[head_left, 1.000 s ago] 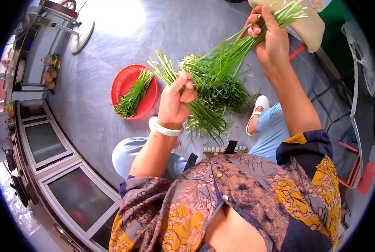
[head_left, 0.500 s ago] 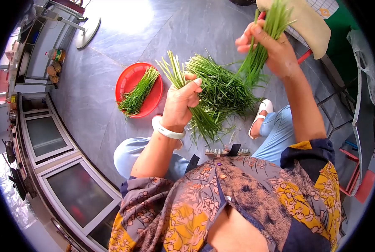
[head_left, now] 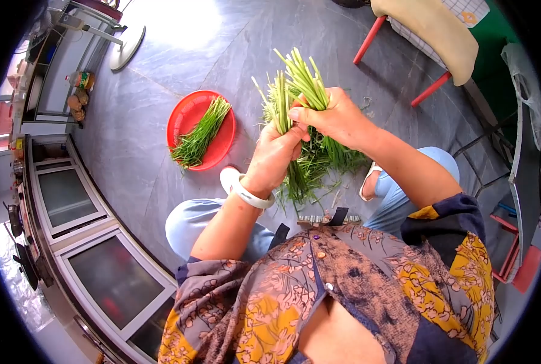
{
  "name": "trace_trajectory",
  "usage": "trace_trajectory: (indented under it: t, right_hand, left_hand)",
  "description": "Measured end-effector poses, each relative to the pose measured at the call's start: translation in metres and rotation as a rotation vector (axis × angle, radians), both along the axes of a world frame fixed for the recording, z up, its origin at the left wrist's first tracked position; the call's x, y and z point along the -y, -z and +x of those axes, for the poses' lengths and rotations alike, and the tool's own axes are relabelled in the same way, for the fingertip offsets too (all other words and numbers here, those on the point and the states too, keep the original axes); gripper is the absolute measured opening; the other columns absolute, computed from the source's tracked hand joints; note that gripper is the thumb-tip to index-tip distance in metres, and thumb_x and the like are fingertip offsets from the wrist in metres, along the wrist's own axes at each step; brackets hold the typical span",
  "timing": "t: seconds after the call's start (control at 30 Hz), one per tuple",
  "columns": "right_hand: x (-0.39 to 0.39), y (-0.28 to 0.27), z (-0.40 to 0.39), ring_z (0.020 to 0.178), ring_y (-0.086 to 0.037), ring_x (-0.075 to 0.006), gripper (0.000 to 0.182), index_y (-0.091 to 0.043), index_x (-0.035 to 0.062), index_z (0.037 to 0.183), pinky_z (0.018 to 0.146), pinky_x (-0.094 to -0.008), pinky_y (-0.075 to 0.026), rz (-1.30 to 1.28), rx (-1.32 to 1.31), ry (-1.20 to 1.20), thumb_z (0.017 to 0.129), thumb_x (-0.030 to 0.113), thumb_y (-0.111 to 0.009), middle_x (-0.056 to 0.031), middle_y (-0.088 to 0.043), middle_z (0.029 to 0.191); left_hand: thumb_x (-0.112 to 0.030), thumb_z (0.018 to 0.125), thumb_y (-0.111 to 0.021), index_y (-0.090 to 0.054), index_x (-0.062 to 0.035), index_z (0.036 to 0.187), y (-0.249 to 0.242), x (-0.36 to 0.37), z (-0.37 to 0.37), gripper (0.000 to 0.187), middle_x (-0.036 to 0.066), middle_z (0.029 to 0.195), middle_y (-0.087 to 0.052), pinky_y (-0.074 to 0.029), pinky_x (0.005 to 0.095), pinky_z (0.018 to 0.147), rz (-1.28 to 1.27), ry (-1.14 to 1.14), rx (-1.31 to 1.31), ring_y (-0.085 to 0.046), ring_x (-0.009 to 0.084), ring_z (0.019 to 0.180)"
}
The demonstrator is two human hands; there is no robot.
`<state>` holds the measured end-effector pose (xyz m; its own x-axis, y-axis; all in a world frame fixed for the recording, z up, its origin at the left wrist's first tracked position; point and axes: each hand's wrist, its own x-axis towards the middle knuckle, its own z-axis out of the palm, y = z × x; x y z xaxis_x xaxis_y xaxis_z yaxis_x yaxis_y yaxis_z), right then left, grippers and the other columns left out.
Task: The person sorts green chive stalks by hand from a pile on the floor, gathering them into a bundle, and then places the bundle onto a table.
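Note:
My left hand (head_left: 273,158) is closed around a bunch of chives (head_left: 280,103), pale stem ends pointing up and green leaves hanging below the fist. Right beside it, my right hand (head_left: 342,122) grips another chive bunch (head_left: 307,79), its stems fanned a little above the fingers. The two hands meet, with the right thumb near the left bunch. Underneath on the floor lies a loose chive pile (head_left: 334,161), partly hidden by my hands. To the left, a red plate (head_left: 225,138) carries a neat chive bundle (head_left: 199,136).
Grey tiles (head_left: 137,139) form the floor. A red-legged stool (head_left: 431,88) with a beige cover stands at the upper right. Glass-fronted cabinets (head_left: 110,279) run along the left, and a white round stand base (head_left: 127,47) is at the upper left.
My right hand has come down and left from beside the stool, bringing its chive bunch against the left one. My left hand has shifted slightly right, still holding its bunch.

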<state>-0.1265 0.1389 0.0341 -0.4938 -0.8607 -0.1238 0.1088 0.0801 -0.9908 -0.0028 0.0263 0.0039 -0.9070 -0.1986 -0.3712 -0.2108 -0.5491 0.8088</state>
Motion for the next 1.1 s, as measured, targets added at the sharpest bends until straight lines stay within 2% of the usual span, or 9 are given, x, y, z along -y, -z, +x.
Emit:
trace_trajectory:
  t: [0.1,0.2,0.4,0.6,0.63,0.73,0.87,0.97,1.1]
  right_hand:
    - [0.002,0.007,0.000,0.058,-0.053,-0.0076,0.015,-0.061,0.0031,0.078,0.051,-0.0249,-0.041,0.039,0.071,0.025,0.089,0.013,-0.062,-0.0010,-0.058,0.066]
    - [0.003,0.008,0.000,0.055,-0.056,-0.0104,0.015,-0.060,0.0017,0.078,0.051,-0.0262,-0.044,0.013,0.150,0.018,0.088,0.012,-0.062,-0.0031,-0.058,0.065]
    - [0.000,0.001,-0.004,0.055,-0.055,-0.0104,0.016,-0.061,0.0009,0.079,0.050,-0.0247,-0.043,0.101,0.184,-0.024,0.088,0.013,-0.063,-0.0034,-0.058,0.065]
    - [-0.002,-0.003,-0.008,0.052,-0.047,-0.0059,0.019,-0.064,0.0043,0.076,0.046,-0.0220,-0.036,0.031,0.149,0.041,0.087,0.020,-0.065,0.0017,-0.054,0.062]
    - [-0.002,-0.004,-0.006,0.050,-0.043,-0.0051,0.020,-0.065,0.0058,0.077,0.046,-0.0210,-0.032,0.023,0.170,0.050,0.086,0.023,-0.068,0.0031,-0.052,0.061]
    - [-0.003,-0.006,-0.004,0.052,-0.045,-0.0052,0.020,-0.065,0.0055,0.077,0.047,-0.0210,-0.033,0.013,0.180,0.078,0.086,0.024,-0.068,0.0025,-0.052,0.060]
    - [-0.007,-0.002,-0.020,0.051,-0.043,-0.0059,0.020,-0.064,0.0049,0.080,0.047,-0.0222,-0.033,0.002,0.172,0.138,0.087,0.023,-0.067,0.0001,-0.055,0.065]
    - [-0.013,-0.007,-0.037,0.049,-0.040,-0.0062,0.022,-0.061,0.0036,0.084,0.047,-0.0223,-0.032,-0.125,0.310,0.204,0.089,0.024,-0.065,-0.0026,-0.058,0.073]
    - [-0.027,-0.013,-0.059,0.049,-0.040,-0.0049,0.023,-0.060,0.0025,0.085,0.046,-0.0218,-0.032,-0.186,0.326,0.245,0.090,0.025,-0.065,-0.0021,-0.056,0.071]
  left_hand:
    - [-0.017,0.097,-0.052,-0.055,-0.0074,0.110,-0.001,-0.002,0.000,0.016,-0.002,0.078,-0.051,-0.033,0.0192,0.052,-0.061,0.086,0.000,-0.040,0.0037,0.060]
    - [-0.019,0.096,-0.056,-0.057,-0.0086,0.092,-0.004,-0.007,-0.001,0.011,-0.003,0.076,-0.052,-0.031,0.0213,0.054,-0.055,0.045,0.002,-0.040,0.0060,0.059]
    - [-0.023,0.098,-0.053,-0.057,-0.0074,0.099,-0.006,-0.004,0.001,0.016,-0.001,0.080,-0.057,-0.035,0.0222,0.056,-0.085,0.157,-0.001,-0.044,0.0075,0.063]
    - [-0.025,0.100,-0.048,-0.057,-0.0036,0.103,-0.013,0.006,-0.002,0.024,0.003,0.088,-0.059,-0.039,0.0233,0.059,0.237,0.005,0.017,-0.048,0.0099,0.068]
    - [-0.025,0.100,-0.047,-0.057,-0.0072,0.109,-0.008,0.012,-0.001,0.023,0.002,0.089,-0.061,-0.039,0.0233,0.059,0.304,0.001,0.001,-0.050,0.0095,0.070]
    - [-0.022,0.099,-0.048,-0.056,-0.0038,0.098,-0.001,0.020,0.000,0.020,0.007,0.089,-0.062,-0.049,0.0290,0.064,0.360,-0.065,0.002,-0.058,0.0149,0.073]
    - [-0.019,0.099,-0.048,-0.054,-0.0028,0.095,0.002,0.027,0.001,0.017,0.010,0.085,-0.063,-0.057,0.0417,0.076,0.209,-0.158,0.050,-0.066,0.0250,0.080]
    - [-0.020,0.099,-0.049,-0.053,-0.0040,0.094,0.016,0.042,0.006,0.017,0.011,0.083,-0.064,-0.057,0.0401,0.073,0.155,-0.209,0.075,-0.066,0.0249,0.077]
    - [-0.019,0.097,-0.052,-0.053,-0.0049,0.094,0.044,0.067,0.015,0.015,0.006,0.075,-0.060,-0.050,0.0287,0.057,-0.190,-0.301,0.151,-0.058,0.0158,0.061]
